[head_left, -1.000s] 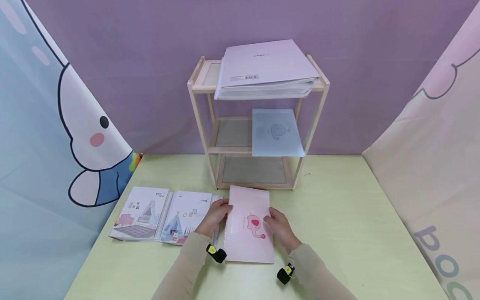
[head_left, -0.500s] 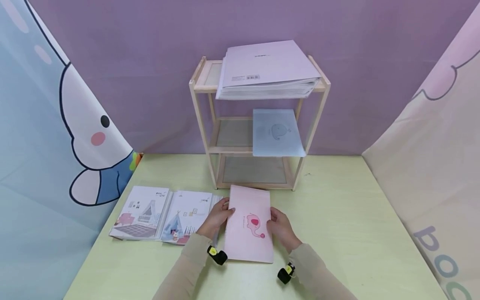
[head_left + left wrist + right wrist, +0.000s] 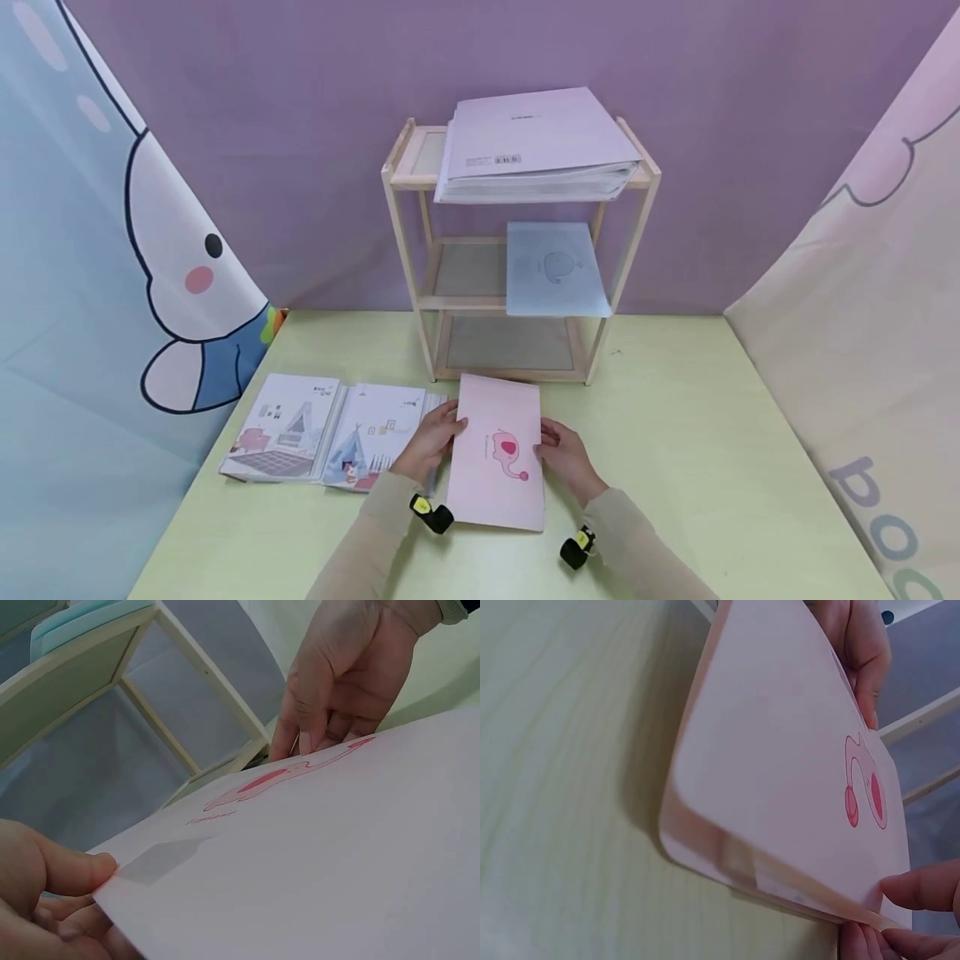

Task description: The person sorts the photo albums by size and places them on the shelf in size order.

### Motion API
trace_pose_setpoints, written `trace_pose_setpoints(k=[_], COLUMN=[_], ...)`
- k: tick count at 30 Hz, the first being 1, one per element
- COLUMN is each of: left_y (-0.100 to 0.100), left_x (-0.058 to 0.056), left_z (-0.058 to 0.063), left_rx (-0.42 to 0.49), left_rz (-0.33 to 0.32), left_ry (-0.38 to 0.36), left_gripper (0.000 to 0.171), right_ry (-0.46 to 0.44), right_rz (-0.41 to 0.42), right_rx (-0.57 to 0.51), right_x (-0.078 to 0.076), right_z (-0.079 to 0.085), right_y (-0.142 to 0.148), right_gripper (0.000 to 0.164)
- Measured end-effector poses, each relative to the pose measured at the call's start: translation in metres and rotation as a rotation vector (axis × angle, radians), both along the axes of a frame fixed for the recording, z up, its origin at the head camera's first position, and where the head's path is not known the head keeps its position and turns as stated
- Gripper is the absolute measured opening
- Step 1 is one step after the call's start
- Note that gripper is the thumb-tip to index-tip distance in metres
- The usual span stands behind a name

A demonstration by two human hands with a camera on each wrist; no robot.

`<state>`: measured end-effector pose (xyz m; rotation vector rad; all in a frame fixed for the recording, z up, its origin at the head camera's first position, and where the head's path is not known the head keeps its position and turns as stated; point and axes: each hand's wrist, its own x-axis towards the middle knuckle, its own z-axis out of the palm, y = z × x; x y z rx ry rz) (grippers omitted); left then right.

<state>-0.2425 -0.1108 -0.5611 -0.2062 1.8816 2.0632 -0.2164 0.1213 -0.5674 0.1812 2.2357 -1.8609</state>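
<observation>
A thin pink notebook (image 3: 491, 492) with a red elephant drawn on its cover lies in front of me, close over the table. Its left edge is held by my left hand (image 3: 431, 437), thumb on top of the cover and fingers beneath. My right hand (image 3: 566, 458) pinches the opposite edge. In the right wrist view, the thumb (image 3: 922, 889) presses on the cover (image 3: 757, 735), and a narrow gap shows between the cover and the layers under it. The left wrist view shows the left thumb (image 3: 75, 870) at a corner of the cover.
A wooden three-tier shelf (image 3: 405, 242) stands behind the notebook. Large white albums (image 3: 540, 133) are stacked on its top tier, and a blue notebook (image 3: 555, 271) lies on the middle one. Illustrated books (image 3: 285, 425) lie to the left, the nearest partly under my left arm.
Both hands keep their hold on the pink notebook, which stays nearly in place. Its near right corner has shifted very slightly left, and the head view has tilted a little.
</observation>
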Motion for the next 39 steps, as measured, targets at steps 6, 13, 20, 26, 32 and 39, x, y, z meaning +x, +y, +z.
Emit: trace_pose_setpoints(k=[6, 13, 20, 26, 32, 39], left_y=[0.000, -0.001, -0.001, 0.000, 0.001, 0.002], left_x=[0.004, 0.005, 0.007, 0.008, 0.010, 0.012], left_z=[0.001, 0.001, 0.001, 0.006, 0.014, 0.018], left_rx=[0.028, 0.059, 0.067, 0.067, 0.090, 0.118], left_rz=[0.005, 0.010, 0.024, 0.036, 0.045, 0.064], left_ry=[0.015, 0.020, 0.004, -0.011, -0.014, -0.007], left_gripper=[0.052, 0.050, 0.051, 0.051, 0.050, 0.048], right_ry=[0.004, -0.021, -0.047, -0.069, -0.098, -0.140], right_rz=[-0.014, -0.022, 0.009, 0.002, -0.017, -0.004], right_rx=[-0.041, -0.028, -0.010, -0.061, -0.162, -0.176], right_x=[0.002, 0.001, 0.006, 0.006, 0.005, 0.007], right_z=[0.000, 0.000, 0.002, 0.006, 0.009, 0.013], right_y=[0.000, 0.000, 0.005, 0.011, 0.017, 0.022], right_gripper=[0.049, 0.046, 0.039, 0.037, 0.032, 0.030])
